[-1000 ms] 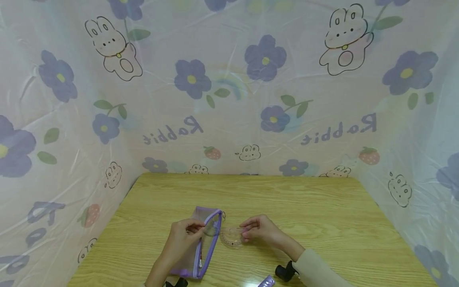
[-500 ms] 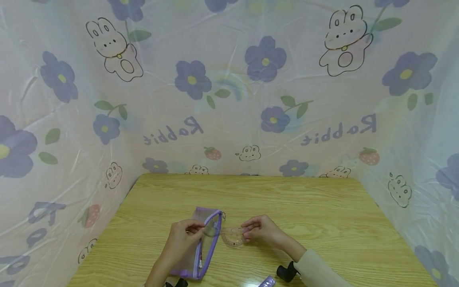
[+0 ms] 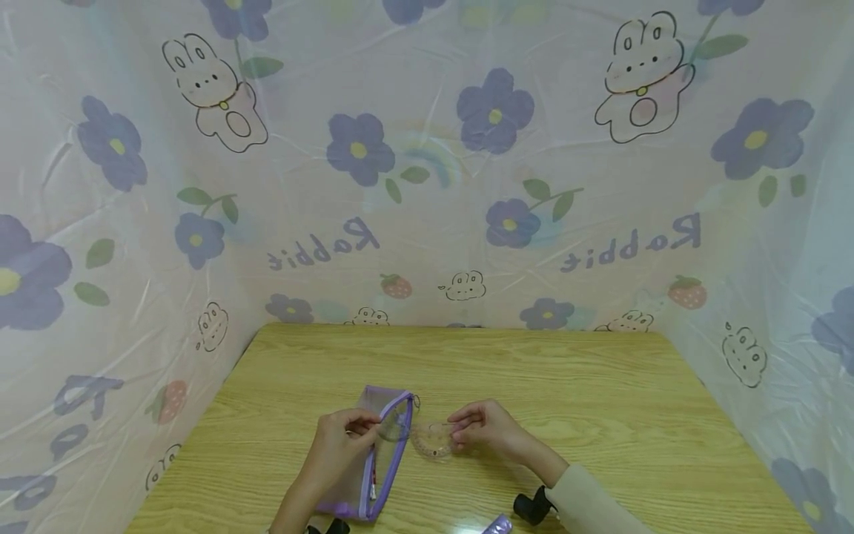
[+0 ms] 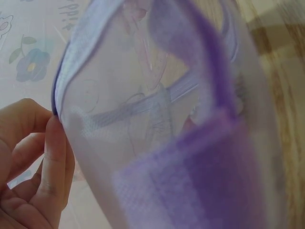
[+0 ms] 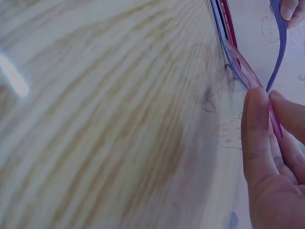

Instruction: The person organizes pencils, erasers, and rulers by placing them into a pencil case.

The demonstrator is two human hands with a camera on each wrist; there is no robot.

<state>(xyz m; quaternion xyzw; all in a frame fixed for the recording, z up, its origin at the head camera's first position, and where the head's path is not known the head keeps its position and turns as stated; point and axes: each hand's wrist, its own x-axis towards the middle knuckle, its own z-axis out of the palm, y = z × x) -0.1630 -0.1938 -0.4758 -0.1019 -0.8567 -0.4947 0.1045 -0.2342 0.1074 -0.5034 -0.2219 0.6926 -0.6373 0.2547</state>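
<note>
A see-through pencil case with purple trim lies on the table, its zipped mouth parted. My left hand pinches the edge of that mouth between thumb and fingers; the left wrist view shows the fingertips on the rim. To the right, my right hand pinches a clear, pink-tinted protractor by its right end. In the right wrist view the protractor is seen edge-on, its far end overlapping the case's purple zip edge. Inside the case, a slim red-and-white item shows, along with a clear piece with fine marks.
The wood-grain table stretches behind and to the right of the case. At the front edge lies a shiny purple item, partly cut off. Black wrist mounts sit by both forearms. A flower-and-rabbit printed sheet encloses the table.
</note>
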